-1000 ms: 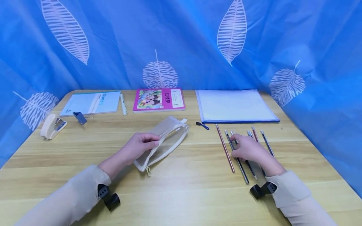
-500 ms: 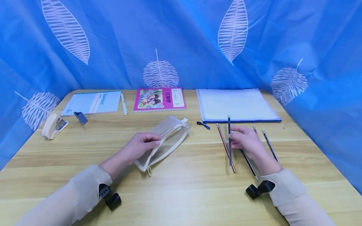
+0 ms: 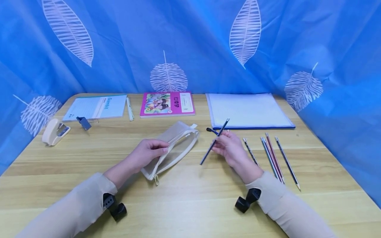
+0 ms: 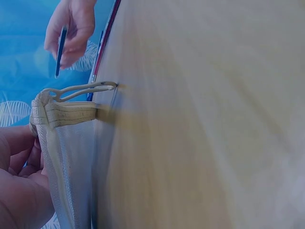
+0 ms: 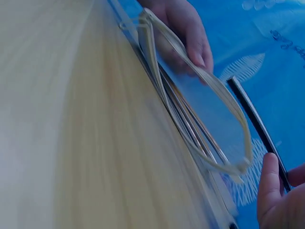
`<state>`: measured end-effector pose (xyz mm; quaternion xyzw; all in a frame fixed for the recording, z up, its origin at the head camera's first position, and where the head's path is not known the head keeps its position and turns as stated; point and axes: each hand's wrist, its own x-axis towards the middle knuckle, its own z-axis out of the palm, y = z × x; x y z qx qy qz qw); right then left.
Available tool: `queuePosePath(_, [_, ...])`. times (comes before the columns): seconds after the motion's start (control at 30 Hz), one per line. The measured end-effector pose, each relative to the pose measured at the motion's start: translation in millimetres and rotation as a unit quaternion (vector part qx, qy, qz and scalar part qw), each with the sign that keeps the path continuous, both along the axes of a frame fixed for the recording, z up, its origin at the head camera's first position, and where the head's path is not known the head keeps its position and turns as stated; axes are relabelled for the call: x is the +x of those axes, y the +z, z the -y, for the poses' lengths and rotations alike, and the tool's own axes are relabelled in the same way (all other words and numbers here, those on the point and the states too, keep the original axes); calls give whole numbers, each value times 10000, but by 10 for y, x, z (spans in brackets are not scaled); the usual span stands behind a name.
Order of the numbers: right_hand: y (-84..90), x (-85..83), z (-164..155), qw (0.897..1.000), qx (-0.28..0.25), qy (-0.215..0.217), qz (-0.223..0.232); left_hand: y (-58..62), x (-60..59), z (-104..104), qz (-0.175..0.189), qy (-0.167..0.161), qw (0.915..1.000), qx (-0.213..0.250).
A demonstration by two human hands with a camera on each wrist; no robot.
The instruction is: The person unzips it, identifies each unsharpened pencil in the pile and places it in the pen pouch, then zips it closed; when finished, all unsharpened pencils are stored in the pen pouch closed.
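Note:
My left hand point(image 3: 148, 152) pinches the upper edge of a pale zippered mesh pouch point(image 3: 176, 164), holding its mouth apart. In the left wrist view a cord loop point(image 4: 88, 89) hangs at the pouch's zipper end. Several thin rod-like shapes show through the pouch opening in the right wrist view. My right hand point(image 3: 233, 150) holds a dark pencil point(image 3: 208, 152) between thumb and fingers, slanted above the table just right of the pouch. In the right wrist view the dark pencil point(image 5: 252, 117) points up beside the pouch's rim point(image 5: 221, 95).
Several pencils point(image 3: 272, 158) lie on the right of the wooden table point(image 3: 190, 205). Behind them is a white folder point(image 3: 245, 110) with a blue edge. Farther left stand a pink book point(image 3: 167, 105), a pen point(image 3: 130, 109), a notebook point(image 3: 114, 107), a binder clip point(image 3: 84, 123) and a stapler point(image 3: 55, 133).
My right hand has picked a dark pencil up from the group on the table, carried it left toward the pouch and tilted it. My left hand and the pouch stay in place.

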<state>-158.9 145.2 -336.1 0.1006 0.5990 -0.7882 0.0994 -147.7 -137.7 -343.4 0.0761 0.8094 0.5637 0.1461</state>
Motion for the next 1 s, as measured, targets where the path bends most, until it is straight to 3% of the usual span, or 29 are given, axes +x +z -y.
queuePosePath(0.47, [-173, 19, 762, 9940, -708, -798, -220, 3, 1, -20, 49, 16, 10000, 21])
queuePosePath(1.0, [-277, 209, 1118, 9975, -399, 577, 125, -19, -6, -63, -125, 135, 9997, 170])
